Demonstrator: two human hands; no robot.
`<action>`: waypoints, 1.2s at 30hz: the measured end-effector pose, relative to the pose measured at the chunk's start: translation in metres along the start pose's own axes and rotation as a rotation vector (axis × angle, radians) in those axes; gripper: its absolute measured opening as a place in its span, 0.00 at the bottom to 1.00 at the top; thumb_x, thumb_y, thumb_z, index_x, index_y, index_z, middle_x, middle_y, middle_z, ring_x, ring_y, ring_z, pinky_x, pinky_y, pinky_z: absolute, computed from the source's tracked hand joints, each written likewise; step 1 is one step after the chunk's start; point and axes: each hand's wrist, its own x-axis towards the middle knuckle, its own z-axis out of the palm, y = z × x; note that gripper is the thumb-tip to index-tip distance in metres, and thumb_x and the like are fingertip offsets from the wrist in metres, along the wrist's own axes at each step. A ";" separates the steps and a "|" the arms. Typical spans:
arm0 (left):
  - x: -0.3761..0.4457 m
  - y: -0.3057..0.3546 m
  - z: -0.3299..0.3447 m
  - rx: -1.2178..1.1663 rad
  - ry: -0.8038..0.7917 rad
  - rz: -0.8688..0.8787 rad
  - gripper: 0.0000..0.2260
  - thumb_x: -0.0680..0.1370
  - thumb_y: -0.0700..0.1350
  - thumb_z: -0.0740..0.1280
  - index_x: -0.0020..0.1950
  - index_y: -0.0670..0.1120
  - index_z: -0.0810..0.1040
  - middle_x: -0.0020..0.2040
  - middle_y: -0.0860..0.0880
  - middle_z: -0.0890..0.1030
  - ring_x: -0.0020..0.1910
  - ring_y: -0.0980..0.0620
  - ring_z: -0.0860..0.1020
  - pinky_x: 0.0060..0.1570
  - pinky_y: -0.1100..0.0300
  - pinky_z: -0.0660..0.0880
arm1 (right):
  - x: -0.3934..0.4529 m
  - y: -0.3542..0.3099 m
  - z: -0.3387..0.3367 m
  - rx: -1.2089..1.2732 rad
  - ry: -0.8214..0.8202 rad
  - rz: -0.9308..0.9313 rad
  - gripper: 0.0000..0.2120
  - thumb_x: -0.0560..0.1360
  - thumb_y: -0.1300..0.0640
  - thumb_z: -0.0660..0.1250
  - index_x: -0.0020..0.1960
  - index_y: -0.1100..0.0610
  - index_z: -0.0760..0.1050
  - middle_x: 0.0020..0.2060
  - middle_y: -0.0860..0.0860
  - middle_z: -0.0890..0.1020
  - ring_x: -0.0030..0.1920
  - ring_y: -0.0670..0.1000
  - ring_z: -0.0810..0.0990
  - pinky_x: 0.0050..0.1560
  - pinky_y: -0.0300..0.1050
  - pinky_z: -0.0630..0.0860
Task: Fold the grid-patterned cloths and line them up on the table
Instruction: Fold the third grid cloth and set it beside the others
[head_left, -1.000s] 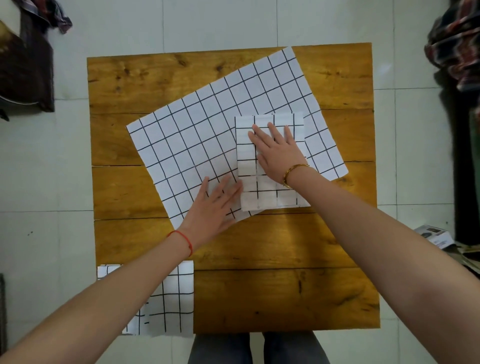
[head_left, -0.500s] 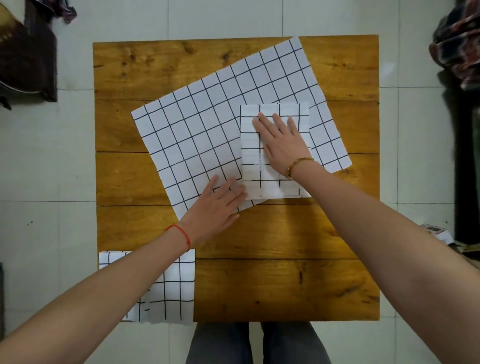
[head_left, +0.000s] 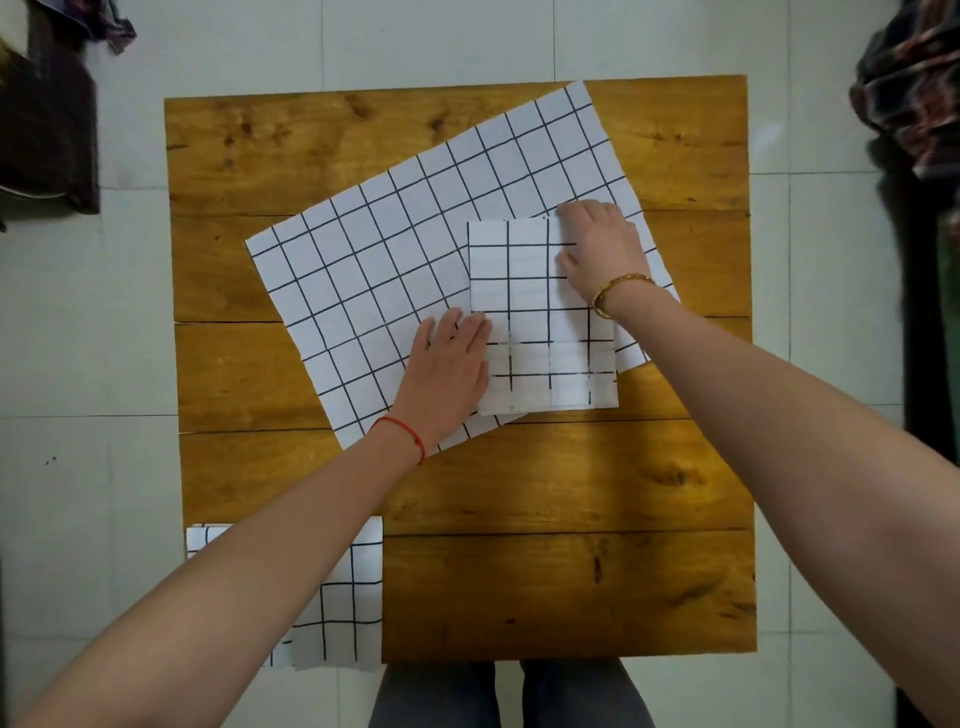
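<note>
**Folded cloth being gripped at its far right corner, ready to be moved**

The right hand (head_left: 597, 254) lies on the far right corner of the folded cloth (head_left: 540, 317), its fingers curled over that corner as if to grip it; whether the fingertips have closed under the edge cannot be told. Half a second ago this hand lay flat with fingers spread on the middle of the same cloth, so it has shifted to the far right corner and gone from pressing to grasping. The left hand (head_left: 449, 364) lies flat, fingers straight and together, on the unfolded cloth (head_left: 395, 260), its fingertips touching the left edge of the folded cloth; it has slid right from its earlier place.

In judgement, the smoothing of this fold is done and the next step is lifting the folded cloth off the sheet beneath it.

The folded cloth lies on the right part of the unfolded cloth, which is spread at a tilt across the wooden table (head_left: 571, 582). 1 further folded cloth, the near-corner cloth (head_left: 348, 597), lies at the table's near left corner, partly under the left forearm and overhanging the edge. The row thus holds 1 cloth so far, with 1 to join it and 1 to fold.
</note>
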 end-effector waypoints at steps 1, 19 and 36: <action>0.000 0.001 0.001 -0.023 -0.002 -0.011 0.22 0.79 0.48 0.52 0.72 0.42 0.67 0.70 0.45 0.70 0.69 0.43 0.66 0.69 0.44 0.64 | 0.001 -0.001 0.001 -0.013 -0.001 0.006 0.20 0.74 0.61 0.62 0.66 0.59 0.68 0.63 0.57 0.72 0.63 0.59 0.69 0.61 0.53 0.66; -0.002 -0.002 0.001 -0.191 0.041 -0.040 0.21 0.78 0.43 0.60 0.72 0.43 0.69 0.71 0.46 0.69 0.70 0.41 0.64 0.68 0.44 0.64 | -0.022 -0.002 -0.014 0.107 0.321 -0.117 0.06 0.74 0.59 0.62 0.49 0.59 0.75 0.47 0.56 0.76 0.50 0.57 0.72 0.50 0.45 0.64; -0.043 -0.001 0.011 -0.109 -0.031 -0.167 0.23 0.81 0.45 0.56 0.76 0.43 0.61 0.75 0.47 0.65 0.74 0.43 0.59 0.72 0.42 0.58 | -0.152 0.007 0.034 -0.153 0.087 -0.459 0.16 0.69 0.66 0.69 0.55 0.57 0.73 0.58 0.54 0.79 0.59 0.56 0.76 0.69 0.54 0.65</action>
